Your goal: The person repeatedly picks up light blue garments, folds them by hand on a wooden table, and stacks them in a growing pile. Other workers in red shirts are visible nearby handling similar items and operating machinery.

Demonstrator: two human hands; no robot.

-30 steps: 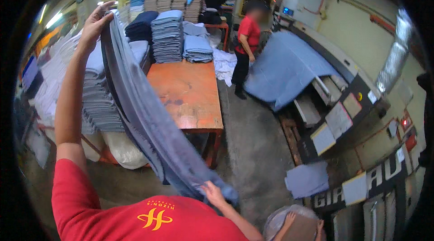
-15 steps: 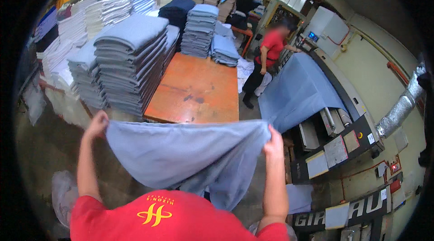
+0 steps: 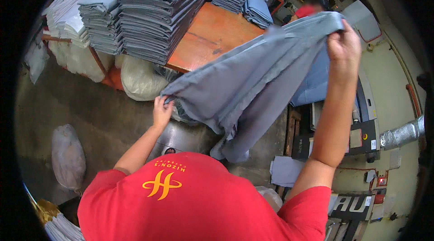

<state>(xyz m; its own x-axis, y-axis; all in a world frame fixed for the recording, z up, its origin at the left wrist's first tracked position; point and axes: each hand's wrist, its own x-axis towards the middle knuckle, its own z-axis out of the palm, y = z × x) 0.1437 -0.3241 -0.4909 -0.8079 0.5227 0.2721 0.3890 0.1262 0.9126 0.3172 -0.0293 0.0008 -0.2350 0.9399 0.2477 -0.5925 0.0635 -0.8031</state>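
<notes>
- Markings: the red shirt (image 3: 194,209) bears a yellow looped emblem (image 3: 162,185) with small yellow lettering beside it. At lower right, a dark panel (image 3: 351,213) carries large white capitals, partly out of sight. A second dark panel (image 3: 300,147), above it, shows small pale characters; a white sticker (image 3: 373,144) sits near its right end.
- Left arm: forearm extends forward from the lower left, inclined to the right; left grip (image 3: 162,111) is low, fingers pinched on a corner of the grey-blue cloth (image 3: 253,76).
- Right arm: elbow bent, forearm near vertical; right grip (image 3: 344,44) is high, closed round the cloth's opposite corner, thumb uppermost.
- Cloth position: suspended in the air between both grips, ahead of the wearer, partly in front of the orange bench (image 3: 217,33). Contact with the bench cannot be determined.
- Cloth orientation: long axis runs diagonally, from the left grip at lower left to the right grip at upper right. Loose folds hang beneath, narrowing towards the floor (image 3: 113,119).
- Bench load: tall stacks of folded grey-blue cloths (image 3: 158,19).
</notes>
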